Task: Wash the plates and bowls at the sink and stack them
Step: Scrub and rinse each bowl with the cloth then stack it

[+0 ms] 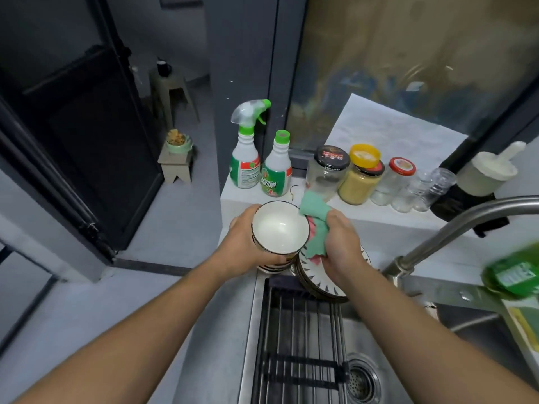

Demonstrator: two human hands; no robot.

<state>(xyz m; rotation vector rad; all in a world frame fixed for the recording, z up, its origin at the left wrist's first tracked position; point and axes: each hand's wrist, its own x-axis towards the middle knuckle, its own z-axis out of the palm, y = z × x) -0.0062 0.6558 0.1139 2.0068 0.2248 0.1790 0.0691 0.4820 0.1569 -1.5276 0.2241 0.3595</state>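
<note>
Bowl (pixel 280 227), white inside with a dark rim, is held up over the far left corner of the sink (pixel 253 339), tilted so its opening faces the camera. Left hand (pixel 240 243) grips it from the left, fingers curled round the outer wall. Right hand (pixel 339 243) is clamped on a green cloth (pixel 313 228) with a pink underside; the cloth touches the bowl's right rim. Hands are close together, with the bowl and cloth between them. Just under the held bowl, stacked bowls (pixel 272 268) with striped walls stand at the sink's back edge; cannot tell how many. Beside them on the right is a stack of plates (pixel 323 287) with dark spikes round the rim. It is partly hidden by the right hand and sits at the far end of a dark barred rack (pixel 291 330) that lies over the left part of the sink. Drain (pixel 361 380) shows in the basin, right of the rack. Steel faucet (pixel 455 225) arches in from the right. Behind, on the white bench (pixel 379 221), stand a spray bottle (pixel 246 153) with a green trigger and a capped bottle (pixel 277 170) just beside it. Next comes a row: black-lid jar (pixel 326 173), yellow-lid jar (pixel 360 179) with tan contents, red-lid jar (pixel 392 182), clear bottles (pixel 423 188). Green bottle (pixel 513 275), blurred, is at the right edge.
</note>
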